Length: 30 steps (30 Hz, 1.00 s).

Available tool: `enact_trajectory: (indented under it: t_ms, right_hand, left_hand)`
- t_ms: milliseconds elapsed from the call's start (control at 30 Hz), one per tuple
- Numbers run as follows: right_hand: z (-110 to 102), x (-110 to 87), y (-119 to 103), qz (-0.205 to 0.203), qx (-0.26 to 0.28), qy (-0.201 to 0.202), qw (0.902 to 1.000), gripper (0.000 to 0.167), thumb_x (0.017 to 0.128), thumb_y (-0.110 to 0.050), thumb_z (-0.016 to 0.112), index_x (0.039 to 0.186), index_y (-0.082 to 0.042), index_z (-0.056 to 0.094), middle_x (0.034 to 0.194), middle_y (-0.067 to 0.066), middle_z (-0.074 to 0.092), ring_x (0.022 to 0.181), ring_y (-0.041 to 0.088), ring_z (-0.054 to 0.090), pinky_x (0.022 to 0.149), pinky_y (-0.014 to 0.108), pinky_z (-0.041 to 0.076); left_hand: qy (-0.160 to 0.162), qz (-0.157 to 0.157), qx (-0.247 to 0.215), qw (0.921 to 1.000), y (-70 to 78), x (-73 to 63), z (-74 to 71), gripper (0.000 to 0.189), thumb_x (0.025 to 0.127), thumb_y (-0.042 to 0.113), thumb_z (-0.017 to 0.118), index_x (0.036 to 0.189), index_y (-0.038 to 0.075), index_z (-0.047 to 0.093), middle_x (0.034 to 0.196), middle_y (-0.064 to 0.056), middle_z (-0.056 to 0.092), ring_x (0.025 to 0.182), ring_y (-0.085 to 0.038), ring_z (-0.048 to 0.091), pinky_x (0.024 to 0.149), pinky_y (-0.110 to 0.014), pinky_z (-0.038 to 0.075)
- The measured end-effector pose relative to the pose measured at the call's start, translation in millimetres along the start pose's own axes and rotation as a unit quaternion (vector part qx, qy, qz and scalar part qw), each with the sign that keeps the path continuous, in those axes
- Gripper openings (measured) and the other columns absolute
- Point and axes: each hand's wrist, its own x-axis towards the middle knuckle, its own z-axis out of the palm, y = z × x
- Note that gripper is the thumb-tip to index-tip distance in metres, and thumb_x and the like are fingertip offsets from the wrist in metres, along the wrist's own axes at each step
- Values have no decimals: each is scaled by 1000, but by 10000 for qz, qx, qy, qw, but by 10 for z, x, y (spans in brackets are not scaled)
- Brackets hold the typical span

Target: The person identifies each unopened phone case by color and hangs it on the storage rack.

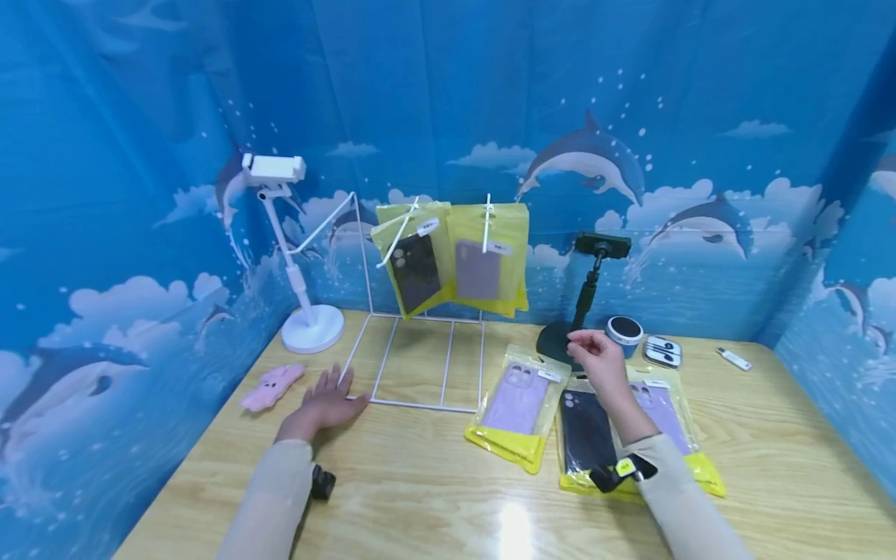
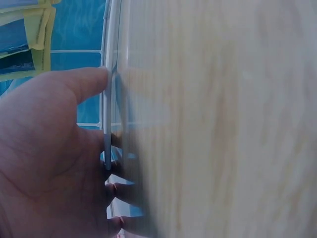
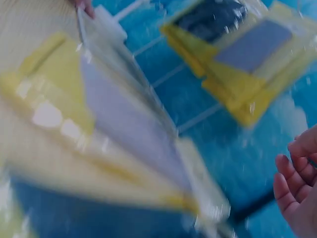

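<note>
My left hand (image 1: 329, 400) rests with spread fingers at the front left corner of a white wire display rack (image 1: 423, 405), and the thumb touches its bar in the left wrist view. Two hooks of the rack carry yellow-edged pouches, one with a dark phone case (image 1: 416, 272), the other with a purple phone case (image 1: 478, 268). My right hand (image 1: 598, 365), fingers loosely bent and holding nothing, hovers over more pouches lying on the table. These contain a purple phone case (image 1: 516, 398), a black phone case (image 1: 586, 432) and another purple one, partly covered by my wrist.
A white phone stand (image 1: 313, 328) and a pink plush toy (image 1: 273, 386) are on the left. Behind my right hand stand a black phone stand (image 1: 586, 299) and a blue round device (image 1: 623, 334). Cased earphones (image 1: 662, 351) and a white USB stick (image 1: 734, 358) lie further right.
</note>
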Motion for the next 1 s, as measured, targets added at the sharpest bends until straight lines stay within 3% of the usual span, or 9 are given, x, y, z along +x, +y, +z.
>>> enact_trajectory:
  t_ms: [167,367,467,600,700,867,1000]
  right_hand:
    - [-406,-137,213,451,-265,323,9981,20,89,1,59,106,12,59,70,-20,58,66,-4,56,63,15,49]
    - [-1055,-213,330,832,-790,-39,9934,25,91,-17,63,108,2,61,81,-18,59,72,-3,57,64,17,51]
    - [-1336,-260,358,1070,-1435,-263,9835,40,93,-29,61,117,3,56,97,-3,61,83,6,57,67,23,52]
    - [-1598,-356,372,1475,-2220,-757,9608,64,96,-37,51,134,12,34,125,32,43,107,39,49,80,42,50]
    - [-1723,-429,393,1759,-2422,-1207,9465,75,98,-39,46,139,16,17,131,43,26,117,55,35,90,56,42]
    - [-1747,-519,479,1987,-2570,-1639,9314,84,96,-39,51,139,18,6,129,47,24,116,57,33,95,62,35]
    - [-1647,-551,557,1947,-2700,-1672,9281,91,91,-38,60,141,16,7,127,46,25,115,56,33,94,62,34]
  left_hand:
    - [-4,-1,5,10000,-4,9,3,79,97,50,37,149,-3,11,153,-30,-4,139,-49,-6,107,-67,-1]
    - [-52,-15,8,10000,-5,7,11,79,97,51,36,150,-3,11,153,-29,-4,139,-49,-6,107,-67,-1]
    - [-53,2,-35,10000,7,3,0,80,97,51,36,149,-3,11,153,-30,-5,138,-49,-6,107,-67,-1]
    - [-39,31,-52,10000,29,-3,-9,80,97,51,36,149,-3,11,153,-29,-5,138,-49,-6,107,-67,-2]
    - [-58,39,18,10000,43,-5,-3,78,97,51,36,149,-3,11,153,-29,-4,139,-49,-6,107,-66,-1]
    - [-70,51,35,10000,65,1,0,78,97,50,36,149,-3,12,153,-29,-4,139,-49,-6,107,-67,0]
    - [-63,35,47,10000,58,2,2,78,98,50,36,149,-3,12,153,-29,-4,139,-49,-6,107,-67,0]
